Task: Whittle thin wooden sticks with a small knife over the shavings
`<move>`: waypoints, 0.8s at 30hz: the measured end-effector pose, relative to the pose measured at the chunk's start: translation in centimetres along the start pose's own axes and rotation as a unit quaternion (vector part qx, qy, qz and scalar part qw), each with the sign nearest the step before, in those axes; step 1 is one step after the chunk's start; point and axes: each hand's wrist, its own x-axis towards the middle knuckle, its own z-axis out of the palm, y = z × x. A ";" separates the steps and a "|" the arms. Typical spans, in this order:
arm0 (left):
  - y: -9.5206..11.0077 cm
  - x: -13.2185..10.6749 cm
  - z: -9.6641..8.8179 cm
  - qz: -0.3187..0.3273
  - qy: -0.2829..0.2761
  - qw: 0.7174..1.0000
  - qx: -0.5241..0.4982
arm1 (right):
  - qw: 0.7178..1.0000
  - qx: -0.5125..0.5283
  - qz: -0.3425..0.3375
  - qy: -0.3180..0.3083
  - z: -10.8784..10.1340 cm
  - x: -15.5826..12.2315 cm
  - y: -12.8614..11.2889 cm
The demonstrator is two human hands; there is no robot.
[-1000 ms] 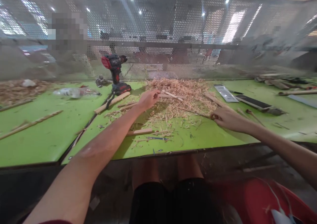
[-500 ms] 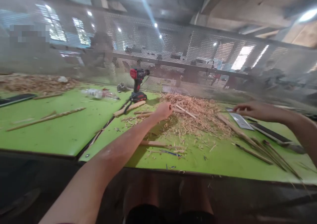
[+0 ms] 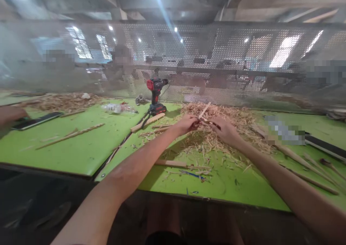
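Observation:
My left hand (image 3: 189, 124) is closed on thin pale wood strips (image 3: 205, 109), one of which sticks up beyond my fingers. Against it on the right, my right hand (image 3: 223, 129) is closed too, its fingertips pinching something slim and dark-edged that is too small to name. Both hands meet above the near side of a heap of wood shavings (image 3: 235, 117) on the green tabletop (image 3: 229, 187). A flat wood stick (image 3: 171, 163) lies below my left forearm, with blue scraps (image 3: 193, 174) close by.
A red and black cordless drill (image 3: 156, 95) stands behind my left hand. Nearby lie a clear plastic bottle (image 3: 119, 109) and a carved stick (image 3: 71, 136). Several sticks (image 3: 310, 180) lie at right. Another person's hand (image 3: 12, 115) is at far left, beside a phone (image 3: 39, 120).
My right hand has left the flat packet at the right and come to my left hand, fingers now closed. The view has turned, and another person's hand has appeared at far left.

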 end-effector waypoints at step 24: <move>-0.4 -0.8 1.4 0.007 -0.055 0.997 -0.061 | 0.985 -0.157 -0.018 0.070 -0.7 -1.1 2.0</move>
